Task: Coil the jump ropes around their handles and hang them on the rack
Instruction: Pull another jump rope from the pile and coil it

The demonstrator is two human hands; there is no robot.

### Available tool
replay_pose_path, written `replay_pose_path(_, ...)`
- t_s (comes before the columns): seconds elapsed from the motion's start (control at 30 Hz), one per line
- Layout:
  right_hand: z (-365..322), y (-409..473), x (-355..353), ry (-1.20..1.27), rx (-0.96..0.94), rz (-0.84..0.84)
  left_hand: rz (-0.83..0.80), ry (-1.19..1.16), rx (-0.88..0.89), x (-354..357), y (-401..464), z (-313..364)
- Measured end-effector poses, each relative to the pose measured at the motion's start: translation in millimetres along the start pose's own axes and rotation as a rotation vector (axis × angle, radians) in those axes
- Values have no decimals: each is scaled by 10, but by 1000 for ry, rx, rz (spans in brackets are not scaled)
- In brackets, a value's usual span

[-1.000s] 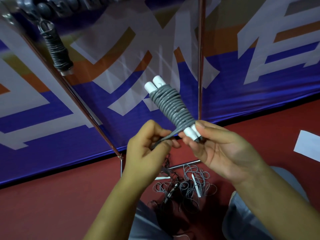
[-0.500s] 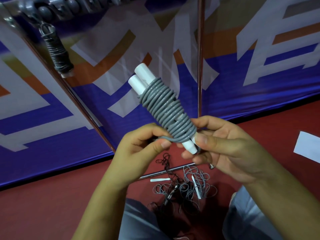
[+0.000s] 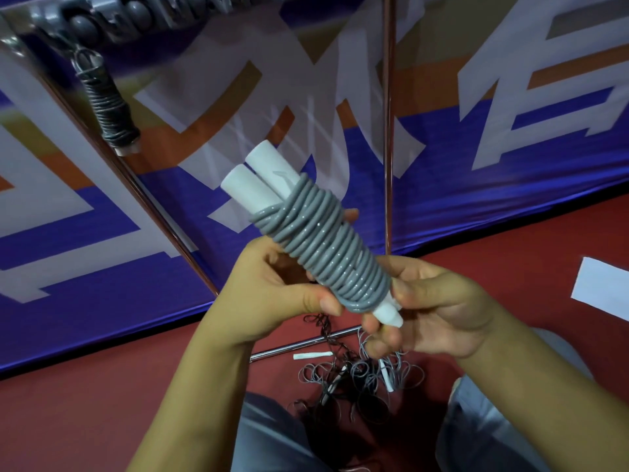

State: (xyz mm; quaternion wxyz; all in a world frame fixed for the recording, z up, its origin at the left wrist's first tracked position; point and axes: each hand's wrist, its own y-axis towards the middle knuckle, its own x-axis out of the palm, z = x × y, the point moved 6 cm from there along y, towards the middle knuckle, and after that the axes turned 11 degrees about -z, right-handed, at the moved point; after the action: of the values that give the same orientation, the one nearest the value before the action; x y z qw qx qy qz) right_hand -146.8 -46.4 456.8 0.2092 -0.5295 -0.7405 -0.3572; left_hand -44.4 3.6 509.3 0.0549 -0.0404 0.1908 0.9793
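Red floor (image 3: 102,403), blue-white banner (image 3: 476,199) behind. Grey jump rope (image 3: 326,253) coiled round two white handles (image 3: 258,178), held tilted mid-air. Left hand (image 3: 272,294) grips coil's middle; right hand (image 3: 429,308) pinches lower handle tips. Dark coiled rope (image 3: 109,107) hangs from rack (image 3: 136,18) upper left. Loose ropes (image 3: 360,376) tangled on floor below.

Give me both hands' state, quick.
Left hand: fingers curled round the coiled rope, thumb at its lower end.
Right hand: pinching the handles at the bundle's lower end.
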Motion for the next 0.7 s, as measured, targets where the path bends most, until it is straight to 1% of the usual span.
replay_pose_path(0.07, 26, 28, -14, 90, 9, -41, -17, -21, -24, 5, 29, -13)
replay_pose_path(0.1, 33, 42, -29, 105, 22, -9, 2, -36, -40, -17, 34, -41)
replay_pose_path(0.13, 17, 32, -67, 72, 37, 91, 34, -48, -55, -51, 30, -75)
replay_pose_path(0.17, -17, -8, -131, -13, 37, 250, 73, -55, -73, -88, 19, -115)
replay_pose_path(0.2, -66, -67, -198, -150, 27, 429, 113, -58, -91, -124, -2, -155)
replay_pose_path(0.23, -121, -131, -235, -310, 14, 572, 143, -60, -103, -138, -21, -185)
replay_pose_path(0.27, -180, -175, -242, -479, -12, 681, 162, -59, -111, -140, -39, -209)
replay_pose_path(0.3, -234, -193, -213, -639, -58, 750, 172, -56, -115, -128, -48, -229)
replay_pose_path(0.33, -279, -187, -142, -786, -112, 775, 188, -50, -122, -115, -50, -242)
replay_pose_path(0.37, -291, -173, -73, -927, -147, 767, 215, -47, -133, -110, -50, -260)
replay_pose_path(0.43, -255, -134, 11, -1192, -117, 733, 270, -70, -171, -119, -62, -334)
replay_pose_path(0.5, -241, -117, 20, -1388, -71, 765, 303, -120, -213, -83, -76, -396)
replay_pose_path(0.57, -250, -146, -24, -1384, -91, 841, 317, -163, -256, -21, -99, -450)
replay_pose_path(0.63, -229, -161, -61, -1261, -115, 855, 310, -176, -300, 14, -108, -466)
replay_pose_path(0.7, -209, -156, -92, -1079, -159, 834, 276, -208, -350, 20, -110, -456)
